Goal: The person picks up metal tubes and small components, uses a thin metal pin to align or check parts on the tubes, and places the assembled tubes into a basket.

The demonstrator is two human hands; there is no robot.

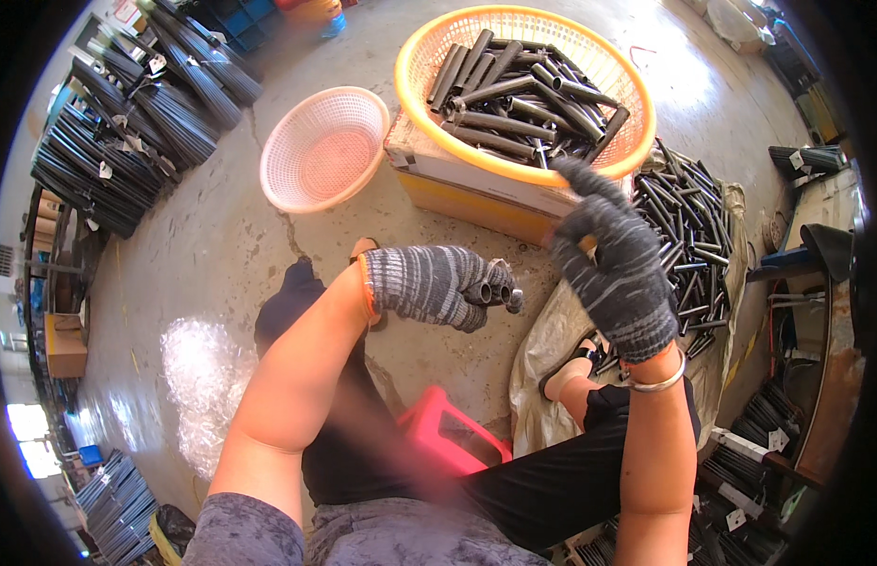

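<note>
Grey striped knit gloves cover both my hands. My left hand [437,286], over the floor in front of me, is closed around several metal tubes [496,293]; their round open ends point outward and their length is mostly hidden by the fingers. Slightly blurred, my right hand [613,250] is at the near rim of an orange plastic basket [643,141], with fingers apart and nothing visible in it. Many short dark metal tubes [523,99] lie jumbled in that basket. A cardboard box [476,200] stands beneath it.
An empty pink basket [325,151] stands left of the box. More dark tubes [688,236] lie on a woven sheet [542,377] at right. A red stool [443,434] is between my legs. Bundled rods [127,123] are racked at far left; clear plastic [203,377] lies below.
</note>
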